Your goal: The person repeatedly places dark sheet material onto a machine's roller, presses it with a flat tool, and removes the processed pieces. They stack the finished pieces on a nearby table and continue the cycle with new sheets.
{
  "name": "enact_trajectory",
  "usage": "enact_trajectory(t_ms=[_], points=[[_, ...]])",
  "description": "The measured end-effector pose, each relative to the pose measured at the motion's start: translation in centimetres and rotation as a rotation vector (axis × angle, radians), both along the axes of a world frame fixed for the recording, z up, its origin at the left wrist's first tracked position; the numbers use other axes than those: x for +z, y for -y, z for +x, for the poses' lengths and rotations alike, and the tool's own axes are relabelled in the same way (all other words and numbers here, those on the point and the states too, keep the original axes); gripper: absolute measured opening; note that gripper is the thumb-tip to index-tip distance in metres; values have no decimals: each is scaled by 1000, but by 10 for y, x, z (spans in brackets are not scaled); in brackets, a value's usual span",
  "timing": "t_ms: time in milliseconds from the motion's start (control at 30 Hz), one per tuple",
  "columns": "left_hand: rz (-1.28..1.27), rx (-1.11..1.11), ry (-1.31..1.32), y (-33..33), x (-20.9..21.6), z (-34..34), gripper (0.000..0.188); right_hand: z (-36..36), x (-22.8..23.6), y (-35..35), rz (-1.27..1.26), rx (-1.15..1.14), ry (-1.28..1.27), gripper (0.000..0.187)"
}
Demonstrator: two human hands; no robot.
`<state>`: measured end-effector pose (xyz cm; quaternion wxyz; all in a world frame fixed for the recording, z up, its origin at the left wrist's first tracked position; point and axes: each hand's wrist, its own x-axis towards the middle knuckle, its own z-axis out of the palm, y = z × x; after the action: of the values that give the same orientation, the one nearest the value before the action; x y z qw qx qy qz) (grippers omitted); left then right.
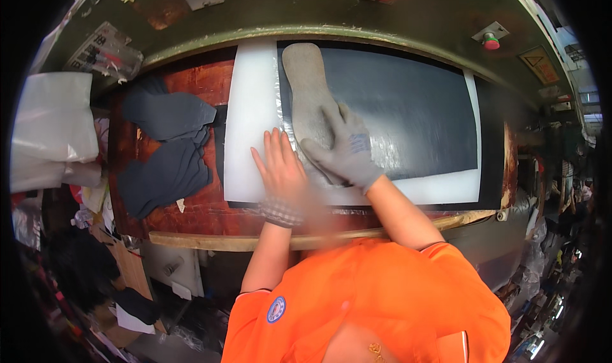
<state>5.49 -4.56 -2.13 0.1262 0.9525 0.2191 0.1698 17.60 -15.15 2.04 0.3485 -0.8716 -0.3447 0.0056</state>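
A grey sole-shaped piece point(307, 73), rounded at its far end, lies lengthwise along the left part of a glossy black sheet point(408, 108). My right hand point(349, 147), in a grey knit glove, grips its nearer half, thumb toward the left edge and fingers at the right edge. Part of the piece is hidden under the glove. My left hand point(280, 168) is bare, with a checked band at the wrist. Its fingers are stretched and apart, resting on the white sheet point(250, 120) next to the black sheet's left edge.
Two stacks of dark sole-shaped cutouts, a far stack point(162, 111) and a near stack point(167, 175), lie on the reddish board point(220, 76) to the left. A green machine beam point(274, 9) with red buttons spans the far side. A wooden strip point(210, 242) edges the front.
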Motion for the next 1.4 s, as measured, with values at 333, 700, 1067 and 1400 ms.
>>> enact_trajectory(t_ms=[333, 700, 1067, 1400], points=[[32, 20, 282, 9, 10, -62, 36, 61, 22, 192, 477, -594, -49, 78], [-100, -13, 403, 35, -11, -116, 7, 32, 70, 267, 425, -890, 554, 108], [-297, 15, 229, 6, -24, -130, 38, -107, -9, 274, -65, -325, 217, 36], [12, 24, 275, 26, -17, -197, 26, -170, -48, 264, -10, -252, 72, 19]])
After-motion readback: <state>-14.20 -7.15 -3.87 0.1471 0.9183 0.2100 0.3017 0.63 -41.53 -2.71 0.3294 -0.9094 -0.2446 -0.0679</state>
